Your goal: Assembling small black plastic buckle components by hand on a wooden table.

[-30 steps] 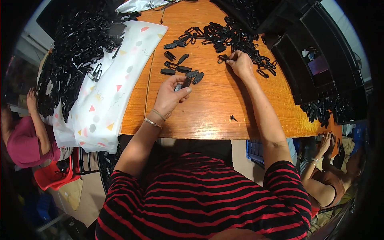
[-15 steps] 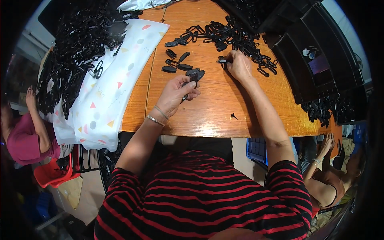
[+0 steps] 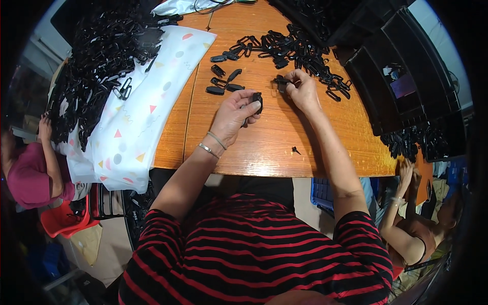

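My left hand (image 3: 231, 116) is closed around a small dark plastic part (image 3: 257, 103), thumb on its near side, just above the wooden table (image 3: 264, 147). To its right, my right hand (image 3: 304, 92) pinches a black plastic frame piece (image 3: 280, 81) between thumb and fingers. Beyond my left hand lie several loose black parts (image 3: 215, 90), some solid and oblong, others open frames. A pile of black loop-shaped pieces (image 3: 310, 56) spreads past my right hand. One tiny black piece (image 3: 296, 150) rests near the table's front edge.
A big heap of black parts (image 3: 109, 56) covers a patterned white sheet (image 3: 132, 132) on the left. Black bins (image 3: 401, 76) stand at the right, beside more black pieces (image 3: 406, 142). One person (image 3: 38, 173) sits at the left, another (image 3: 412, 234) at the right.
My left hand has moved slightly right, turning the part it holds upright. The right hand has drawn a little left from the pile with its piece. Both neighbours' hands have shifted.
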`<move>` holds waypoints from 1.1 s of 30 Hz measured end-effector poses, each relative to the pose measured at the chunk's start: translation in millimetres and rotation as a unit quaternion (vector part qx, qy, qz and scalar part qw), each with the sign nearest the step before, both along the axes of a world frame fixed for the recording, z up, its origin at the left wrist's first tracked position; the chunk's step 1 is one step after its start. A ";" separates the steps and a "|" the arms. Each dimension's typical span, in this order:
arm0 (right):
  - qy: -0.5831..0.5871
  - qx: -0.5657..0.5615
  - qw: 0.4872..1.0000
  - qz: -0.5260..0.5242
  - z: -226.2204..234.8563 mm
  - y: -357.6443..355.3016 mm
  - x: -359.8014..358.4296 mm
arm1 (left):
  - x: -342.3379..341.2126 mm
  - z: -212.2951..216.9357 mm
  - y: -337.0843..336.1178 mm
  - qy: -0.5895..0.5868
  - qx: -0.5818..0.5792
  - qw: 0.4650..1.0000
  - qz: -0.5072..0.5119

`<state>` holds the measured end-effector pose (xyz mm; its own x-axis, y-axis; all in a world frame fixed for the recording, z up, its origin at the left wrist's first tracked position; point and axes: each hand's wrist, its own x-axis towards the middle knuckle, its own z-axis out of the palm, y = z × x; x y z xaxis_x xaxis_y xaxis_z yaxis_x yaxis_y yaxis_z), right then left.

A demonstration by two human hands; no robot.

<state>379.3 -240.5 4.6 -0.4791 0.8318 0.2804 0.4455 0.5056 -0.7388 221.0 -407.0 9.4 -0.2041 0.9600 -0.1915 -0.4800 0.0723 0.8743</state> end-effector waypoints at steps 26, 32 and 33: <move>0.111 -0.014 0.992 0.055 18.2 -88.7 -16.3 | -4.4 2.3 15.6 -0.034 0.065 0.996 0.046; 0.183 -0.233 0.950 0.099 27.8 -95.8 -13.1 | -5.4 4.7 6.3 -0.017 0.070 0.997 0.033; 0.185 -0.237 0.950 0.081 28.9 -97.1 -14.0 | -4.2 2.9 5.9 -0.020 0.087 0.995 0.035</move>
<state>365.3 -337.6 33.5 -0.5537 0.8300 0.0670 0.0558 0.1172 -0.9915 216.8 -401.0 12.4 -0.2666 0.9632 -0.0332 -0.5125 -0.1125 0.8513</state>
